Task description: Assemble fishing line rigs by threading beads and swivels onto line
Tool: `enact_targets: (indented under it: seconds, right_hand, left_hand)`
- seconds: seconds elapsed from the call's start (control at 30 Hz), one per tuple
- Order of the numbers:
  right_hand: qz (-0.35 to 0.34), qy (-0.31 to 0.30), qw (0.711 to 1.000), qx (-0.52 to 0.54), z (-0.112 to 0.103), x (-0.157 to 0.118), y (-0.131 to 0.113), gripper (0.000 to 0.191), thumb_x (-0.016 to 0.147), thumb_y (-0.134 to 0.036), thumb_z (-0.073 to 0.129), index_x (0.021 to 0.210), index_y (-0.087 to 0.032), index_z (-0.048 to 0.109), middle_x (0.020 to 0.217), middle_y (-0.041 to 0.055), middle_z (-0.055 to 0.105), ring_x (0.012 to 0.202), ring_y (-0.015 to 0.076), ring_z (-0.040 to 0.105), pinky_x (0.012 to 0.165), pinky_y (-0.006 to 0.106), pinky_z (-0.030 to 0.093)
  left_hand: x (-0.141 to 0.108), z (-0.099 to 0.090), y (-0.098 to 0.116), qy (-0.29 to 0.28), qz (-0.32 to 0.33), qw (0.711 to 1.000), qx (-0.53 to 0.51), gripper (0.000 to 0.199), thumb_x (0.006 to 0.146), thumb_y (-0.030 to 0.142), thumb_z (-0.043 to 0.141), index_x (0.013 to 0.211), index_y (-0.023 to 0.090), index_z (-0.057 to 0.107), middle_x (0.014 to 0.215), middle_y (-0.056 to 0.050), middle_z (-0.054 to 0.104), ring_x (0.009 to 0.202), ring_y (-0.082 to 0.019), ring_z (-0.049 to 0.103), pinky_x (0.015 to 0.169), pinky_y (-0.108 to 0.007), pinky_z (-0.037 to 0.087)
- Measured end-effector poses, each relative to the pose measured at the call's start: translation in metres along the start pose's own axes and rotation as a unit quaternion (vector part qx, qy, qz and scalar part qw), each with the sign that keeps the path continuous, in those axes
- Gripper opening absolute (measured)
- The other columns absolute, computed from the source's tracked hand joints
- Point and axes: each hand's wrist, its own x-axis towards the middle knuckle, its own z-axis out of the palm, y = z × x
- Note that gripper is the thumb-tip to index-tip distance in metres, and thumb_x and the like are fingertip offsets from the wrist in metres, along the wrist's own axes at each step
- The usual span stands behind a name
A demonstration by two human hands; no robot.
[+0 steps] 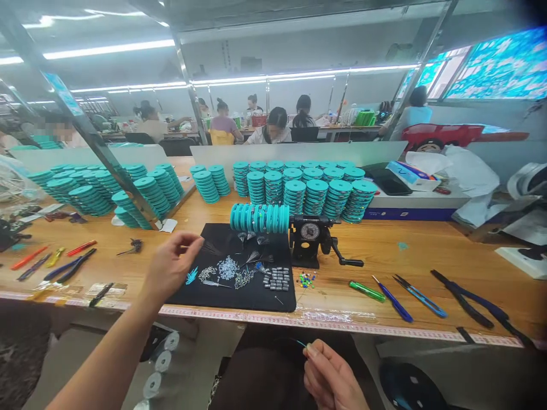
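Observation:
My left hand (pixel 174 263) is raised over the left edge of a black mat (pixel 252 299), thumb and fingertips pinched together. Whatever they hold, if anything, is too fine to make out. Below the table edge, in front of my lap, my right hand (pixel 331 370) pinches a thin blue piece (pixel 300 343) by its end. Small blue strips (pixel 192 276), pale clear beads (pixel 228 267), grey metal cylinders (pixel 277 278) and fan-shaped bundles of fine strands (pixel 253 258) lie on the mat. Behind it, a hand-cranked winder (pixel 311 236) carries a row of teal spools (pixel 260 218).
Stacks of teal spools (pixel 294 196) line the back, with more stacks (pixel 92 188) at left. Right of the mat lie coloured beads (pixel 306 279), a green tool (pixel 366 291), a blue pen-like tool (pixel 393 300), tweezers (pixel 421 296) and pliers (pixel 464 299). Several people sit beyond the partition.

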Motion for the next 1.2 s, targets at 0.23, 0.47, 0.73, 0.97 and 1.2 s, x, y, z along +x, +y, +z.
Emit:
enact_targets:
  seconds: [0.23, 0.47, 0.73, 0.97, 1.2]
  right_hand:
    - [0.010, -0.019, 1.000, 0.003, -0.004, -0.001, 0.005, 0.039, 0.074, -0.046, 0.081, 0.069, -0.016, 0.056, 0.047, -0.0124, 0.026, 0.042, 0.0033, 0.012, 0.044, 0.022, 0.011]
    - [0.011, -0.010, 1.000, 0.001, -0.004, -0.003, 0.005, 0.040, 0.074, -0.046, 0.081, 0.069, -0.016, 0.056, 0.047, -0.0126, 0.025, 0.042, 0.0036, 0.011, 0.044, 0.023, 0.012]
    - [-0.023, 0.056, 0.998, 0.001, 0.016, -0.014, -0.005, 0.041, 0.070, -0.047, 0.083, 0.068, -0.015, 0.057, 0.049, -0.0112, 0.026, 0.047, 0.0053, 0.011, 0.047, 0.025, 0.011]
    - [-0.026, 0.065, 0.998, 0.003, 0.017, -0.015, -0.004, 0.042, 0.070, -0.048, 0.082, 0.067, -0.015, 0.056, 0.049, -0.0111, 0.026, 0.047, 0.0056, 0.010, 0.047, 0.024, 0.011]
    - [-0.020, 0.046, 0.999, 0.013, 0.009, -0.012, -0.001, 0.036, 0.074, -0.041, 0.082, 0.068, -0.015, 0.058, 0.052, -0.0105, 0.026, 0.048, 0.0058, 0.010, 0.048, 0.025, 0.012]
  left_hand:
    - [0.018, 0.036, -0.063, -0.147, 0.026, 0.973, 0.176, 0.016, 0.089, 0.028, 0.061, 0.079, 0.015, 0.064, 0.079, 0.000, 0.063, 0.071, -0.016, 0.060, 0.069, -0.034, 0.051]
    - [0.023, 0.051, -0.060, -0.206, 0.035, 0.944, 0.254, 0.015, 0.091, 0.029, 0.060, 0.092, 0.014, 0.065, 0.096, -0.004, 0.067, 0.085, -0.019, 0.065, 0.077, -0.039, 0.054]
    - [0.020, 0.060, -0.069, -0.241, 0.034, 0.932, 0.267, 0.015, 0.091, 0.028, 0.059, 0.090, 0.015, 0.066, 0.094, -0.004, 0.068, 0.087, -0.019, 0.064, 0.080, -0.039, 0.052]
    - [0.023, 0.057, -0.068, -0.248, 0.032, 0.928, 0.277, 0.014, 0.092, 0.024, 0.058, 0.090, 0.014, 0.067, 0.090, -0.004, 0.068, 0.086, -0.019, 0.065, 0.082, -0.040, 0.051]
    - [0.027, 0.053, -0.057, -0.220, 0.018, 0.927, 0.304, 0.016, 0.093, 0.026, 0.057, 0.101, 0.016, 0.066, 0.103, -0.006, 0.069, 0.094, -0.021, 0.066, 0.086, -0.043, 0.053]
